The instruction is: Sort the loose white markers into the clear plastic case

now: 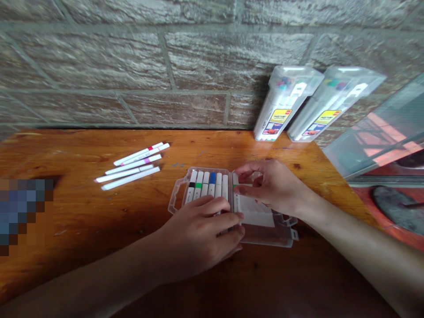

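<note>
A clear plastic case [265,238] lies unfolded on the wooden table, with a row of white markers [206,178] in its left half. The markers have black, green and blue bands. My right hand [276,187] pinches a white marker with a green band [236,201] near its top, by the case's hinge. My left hand [202,234] lies across the lower part of the row, fingers bent and apart, their tips near the lower end of that marker. It covers the lower ends of the markers. A white sheet [255,211] lies in the case's right half.
Several loose white markers [132,172] lie on the table [82,221] to the left. Two closed clear marker cases [278,106] stand at the back right, against the brick wall [198,62]. A shoe [397,205] shows on the red floor beyond the right edge.
</note>
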`<state>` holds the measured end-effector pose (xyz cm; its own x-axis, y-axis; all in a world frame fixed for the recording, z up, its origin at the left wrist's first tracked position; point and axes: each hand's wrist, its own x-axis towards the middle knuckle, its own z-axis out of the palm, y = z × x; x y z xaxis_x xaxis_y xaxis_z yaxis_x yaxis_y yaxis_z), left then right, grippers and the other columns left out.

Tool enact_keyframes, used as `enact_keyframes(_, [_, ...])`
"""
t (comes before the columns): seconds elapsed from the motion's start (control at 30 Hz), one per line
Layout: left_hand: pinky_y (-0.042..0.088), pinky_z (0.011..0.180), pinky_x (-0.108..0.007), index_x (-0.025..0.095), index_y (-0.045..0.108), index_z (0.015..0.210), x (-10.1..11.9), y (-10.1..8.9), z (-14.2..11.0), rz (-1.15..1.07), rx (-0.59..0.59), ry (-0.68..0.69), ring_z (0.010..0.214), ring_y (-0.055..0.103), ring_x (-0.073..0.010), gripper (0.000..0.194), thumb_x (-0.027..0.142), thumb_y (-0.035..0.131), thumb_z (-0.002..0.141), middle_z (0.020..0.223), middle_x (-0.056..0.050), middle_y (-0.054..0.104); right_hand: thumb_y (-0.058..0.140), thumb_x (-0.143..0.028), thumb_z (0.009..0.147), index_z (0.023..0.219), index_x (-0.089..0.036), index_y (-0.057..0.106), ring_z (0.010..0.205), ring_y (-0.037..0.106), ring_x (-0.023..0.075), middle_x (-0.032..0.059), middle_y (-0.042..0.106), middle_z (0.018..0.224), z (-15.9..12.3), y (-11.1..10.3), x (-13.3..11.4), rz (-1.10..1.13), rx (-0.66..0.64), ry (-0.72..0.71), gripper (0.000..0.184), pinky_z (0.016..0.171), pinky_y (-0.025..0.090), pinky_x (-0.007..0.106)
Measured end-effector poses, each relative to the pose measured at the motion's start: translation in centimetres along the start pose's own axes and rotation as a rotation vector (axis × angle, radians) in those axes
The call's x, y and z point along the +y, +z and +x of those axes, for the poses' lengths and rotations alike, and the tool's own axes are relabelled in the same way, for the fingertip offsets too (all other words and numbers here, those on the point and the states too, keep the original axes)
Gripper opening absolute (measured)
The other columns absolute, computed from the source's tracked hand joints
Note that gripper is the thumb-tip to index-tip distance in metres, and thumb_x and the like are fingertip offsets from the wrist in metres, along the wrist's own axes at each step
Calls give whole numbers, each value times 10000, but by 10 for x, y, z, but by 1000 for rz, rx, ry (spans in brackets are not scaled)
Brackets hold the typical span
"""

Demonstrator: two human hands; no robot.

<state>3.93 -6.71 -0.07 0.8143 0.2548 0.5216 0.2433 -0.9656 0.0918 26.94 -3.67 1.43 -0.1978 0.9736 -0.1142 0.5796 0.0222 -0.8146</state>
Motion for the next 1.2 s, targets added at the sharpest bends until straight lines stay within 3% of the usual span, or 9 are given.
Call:
enact_keyframes(0.23, [549,787,-364,174,790,968,0,2,-2,6,20,-6,908,650,-203,78,216,726,979,1091,4,819,823,-217,822,1033,-174,825,466,531,78,33,803,895,0,0,6,-58,2,-98,215,404,404,236])
enact_keyframes(0.5, [505,775,-367,197,783,942,-1,2,-1,12,17,-27,911,658,-199,71,235,734,976,1082,26,817,826,-223,827,1029,-184,833,507,548,87,19,796,882,0,-2,5,-87,3,-116,206,449,428,240])
enact_keyframes(0.73, [497,827,-376,199,771,1041,-2,-1,0,33,-14,-45,935,664,-218,122,296,735,978,1100,6,814,823,-246,838,1006,-184,836,496,534,79,25,795,869,-2,-3,4,-65,-16,-116,179,447,400,238])
enact_keyframes(1.2, [543,846,-365,178,765,1032,-1,-3,-1,-17,-36,-44,944,662,-218,128,270,678,1011,1111,-28,806,829,-234,838,1002,-185,826,429,509,85,-31,673,599,-2,-2,4,-48,-12,-121,171,399,357,223])
